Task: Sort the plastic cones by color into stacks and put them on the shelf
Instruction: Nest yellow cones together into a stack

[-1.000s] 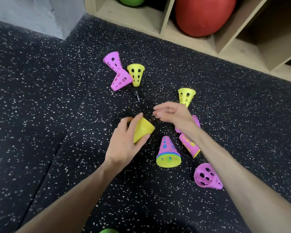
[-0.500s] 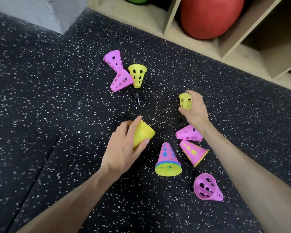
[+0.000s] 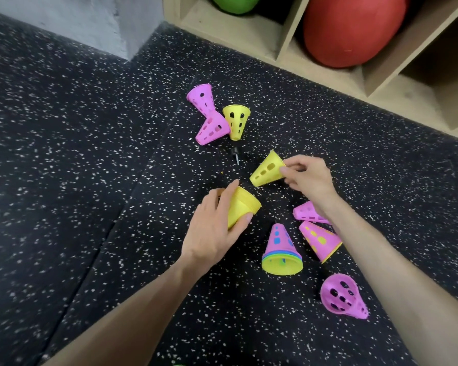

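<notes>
1. While your left hand (image 3: 212, 228) grips the yellow stack (image 3: 242, 208), your right hand (image 3: 308, 178) pinches a single yellow cone (image 3: 266, 171) just beyond it.
2. Pink cones (image 3: 311, 212) lie under your right wrist.
3. Shelf (image 3: 283, 46) stands well beyond both hands.

Both hands (image 3: 308, 178) hold yellow cones (image 3: 267, 171), apparently apart.

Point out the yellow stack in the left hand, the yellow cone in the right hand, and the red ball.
yellow stack (image 3: 242, 208): head view, its side wall.
yellow cone (image 3: 267, 171): head view, its holed side.
red ball (image 3: 352, 30): head view, its front surface.
</notes>
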{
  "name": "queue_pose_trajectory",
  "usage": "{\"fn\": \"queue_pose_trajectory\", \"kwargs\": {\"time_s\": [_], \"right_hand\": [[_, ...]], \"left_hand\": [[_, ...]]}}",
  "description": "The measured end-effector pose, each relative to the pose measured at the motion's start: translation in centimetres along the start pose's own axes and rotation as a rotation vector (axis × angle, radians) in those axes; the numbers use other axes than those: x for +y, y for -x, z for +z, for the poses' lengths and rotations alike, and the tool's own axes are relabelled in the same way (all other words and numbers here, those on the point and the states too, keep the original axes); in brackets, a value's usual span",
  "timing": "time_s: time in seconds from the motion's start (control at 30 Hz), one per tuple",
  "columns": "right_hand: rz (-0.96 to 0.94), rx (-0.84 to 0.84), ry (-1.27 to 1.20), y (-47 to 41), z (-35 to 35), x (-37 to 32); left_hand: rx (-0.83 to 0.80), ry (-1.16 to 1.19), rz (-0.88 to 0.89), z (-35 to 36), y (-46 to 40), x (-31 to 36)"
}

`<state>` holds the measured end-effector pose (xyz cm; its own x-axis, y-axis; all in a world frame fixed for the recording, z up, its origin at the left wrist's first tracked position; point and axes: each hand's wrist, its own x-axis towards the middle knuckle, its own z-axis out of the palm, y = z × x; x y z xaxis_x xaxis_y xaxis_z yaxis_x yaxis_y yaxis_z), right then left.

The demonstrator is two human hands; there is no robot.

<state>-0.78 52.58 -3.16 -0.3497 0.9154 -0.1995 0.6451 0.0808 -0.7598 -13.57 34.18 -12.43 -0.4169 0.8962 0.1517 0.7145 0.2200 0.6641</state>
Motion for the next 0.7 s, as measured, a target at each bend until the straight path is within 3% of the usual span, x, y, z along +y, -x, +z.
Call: {"fn": "queue_pose_trajectory", "kwargs": {"time_s": [0.13,0.4,0.7], "right_hand": [[0.024,-0.197,-0.110,1.5,0.5,-1.4],[0.004,-0.517,-0.019,2.8,1.3,-1.8],[-0.165,-0.665,0.125,1.4,2.0,-1.7]], "left_hand": [[0.007,0.054,-0.038,-0.3,0.1,0.1],[0.057,0.046,-0.047,-0.2,0.4,0.2],[0.072,0.160,-0.116,-0.6,0.2,0.1]]}}
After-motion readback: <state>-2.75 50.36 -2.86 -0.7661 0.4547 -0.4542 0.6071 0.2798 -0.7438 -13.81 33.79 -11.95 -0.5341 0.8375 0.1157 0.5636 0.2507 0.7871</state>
